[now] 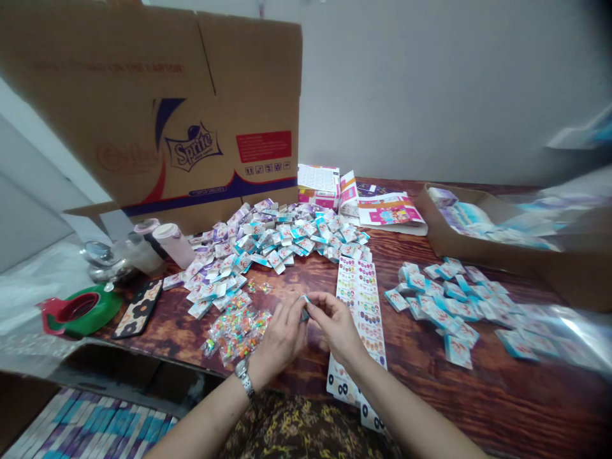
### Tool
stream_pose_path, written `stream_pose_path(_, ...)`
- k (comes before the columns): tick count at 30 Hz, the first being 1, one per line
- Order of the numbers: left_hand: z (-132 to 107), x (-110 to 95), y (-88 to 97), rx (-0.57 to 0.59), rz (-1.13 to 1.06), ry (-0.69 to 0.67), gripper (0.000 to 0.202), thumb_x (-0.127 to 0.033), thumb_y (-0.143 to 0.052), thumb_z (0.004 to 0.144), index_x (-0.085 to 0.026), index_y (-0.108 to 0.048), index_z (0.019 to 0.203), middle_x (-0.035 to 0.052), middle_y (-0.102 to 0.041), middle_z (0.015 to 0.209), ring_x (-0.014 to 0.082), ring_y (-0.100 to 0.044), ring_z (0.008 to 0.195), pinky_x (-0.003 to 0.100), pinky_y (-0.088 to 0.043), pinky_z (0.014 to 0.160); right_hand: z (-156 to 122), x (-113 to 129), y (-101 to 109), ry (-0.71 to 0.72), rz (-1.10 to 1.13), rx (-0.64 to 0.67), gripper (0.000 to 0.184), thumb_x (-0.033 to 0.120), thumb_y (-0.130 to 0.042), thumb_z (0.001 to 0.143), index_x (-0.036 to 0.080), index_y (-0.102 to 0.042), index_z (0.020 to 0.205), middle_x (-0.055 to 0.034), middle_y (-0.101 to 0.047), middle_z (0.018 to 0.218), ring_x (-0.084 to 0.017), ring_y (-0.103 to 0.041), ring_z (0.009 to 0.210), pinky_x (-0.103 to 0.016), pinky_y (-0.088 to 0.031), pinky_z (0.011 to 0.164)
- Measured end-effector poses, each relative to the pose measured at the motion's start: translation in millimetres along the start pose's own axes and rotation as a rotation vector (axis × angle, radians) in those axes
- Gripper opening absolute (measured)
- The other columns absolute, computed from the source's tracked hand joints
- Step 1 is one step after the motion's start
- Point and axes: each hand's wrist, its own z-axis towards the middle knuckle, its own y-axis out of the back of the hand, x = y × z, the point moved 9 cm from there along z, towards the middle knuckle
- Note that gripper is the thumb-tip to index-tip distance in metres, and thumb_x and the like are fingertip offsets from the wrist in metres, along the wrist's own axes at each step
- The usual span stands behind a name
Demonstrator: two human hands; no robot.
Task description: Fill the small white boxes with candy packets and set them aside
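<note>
Between the fingertips of both hands is a small blue-and-white box (305,308), mostly hidden by them. My left hand (282,328), with a metal watch at the wrist, is closed around it from the left. From the right, my right hand (337,322) pinches its upper end. Small clear packets of colourful candy (239,328) lie just left of my left hand. Sheets of round stickers (368,319) extend beneath my right forearm. Behind the hands spreads a large heap of small white, blue and purple boxes (277,236).
More small boxes (444,296) lie on the table's right. An open carton (492,255) stands behind them, a big cardboard box (215,108) at the back left. A green tape roll (95,309), patterned phone case (138,309) and pinkish bottle (174,244) are left.
</note>
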Motion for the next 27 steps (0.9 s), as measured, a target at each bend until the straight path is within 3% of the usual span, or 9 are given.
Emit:
stream_pose_path(8,-5.4,4.4,-4.5,-0.034,-0.019,0.058,0.054,-0.01,-0.044,0.085,-0.009,-0.025,0.135,0.0179,-0.049,0.123,0.0257,-0.047,0.115,0.041,-0.044,0.096,-0.1,-0.8,4.2,0.036,-0.146,-0.062,0.012,0.024,-0.063,0.074,0.017,-0.066,0.082,-0.0031,-0.065,0.077,-0.017,-0.061,0.074,-0.029,-0.049,0.071)
stream_pose_path(12,-4.9,2.4,-7.1,-0.027,0.008,0.05,0.055,-0.01,-0.042,0.085,-0.01,-0.023,0.136,0.0181,-0.05,0.122,0.0275,-0.048,0.113,0.044,-0.045,0.094,-8.3,12.9,3.5,0.201,-0.417,-0.078,0.013,0.021,-0.056,0.08,0.018,-0.067,0.086,-0.0053,-0.063,0.084,-0.019,-0.06,0.082,-0.031,-0.049,0.073)
stream_pose_path(15,-3.0,-0.2,-6.9,-0.014,0.023,0.038,0.054,-0.01,-0.041,0.085,-0.009,-0.023,0.136,0.0189,-0.05,0.122,0.0273,-0.049,0.113,0.043,-0.046,0.093,-19.7,23.6,-0.4,0.324,-0.53,-0.09,0.021,0.021,-0.049,0.086,0.02,-0.064,0.1,-0.0072,-0.062,0.096,-0.02,-0.059,0.093,-0.031,-0.049,0.078)
stream_pose_path(21,-1.7,-4.9,-6.8,0.0,0.052,0.009,0.053,-0.013,-0.041,0.087,-0.008,-0.023,0.137,0.0197,-0.05,0.124,0.0279,-0.048,0.117,0.044,-0.046,0.094,-29.3,16.7,2.9,0.353,-0.474,-0.13,0.029,0.021,-0.043,0.09,0.022,-0.054,0.117,-0.0072,-0.059,0.115,-0.018,-0.058,0.102,-0.031,-0.048,0.087)
stream_pose_path(27,-3.0,-7.9,-6.1,0.003,0.062,-0.025,0.056,-0.01,-0.039,0.087,-0.008,-0.02,0.139,0.0195,-0.049,0.126,0.0275,-0.048,0.115,0.045,-0.045,0.095,-21.9,3.6,11.2,0.277,-0.377,-0.104,0.024,0.024,-0.048,0.089,0.021,-0.053,0.113,-0.0067,-0.063,0.106,-0.018,-0.061,0.096,-0.03,-0.052,0.082)
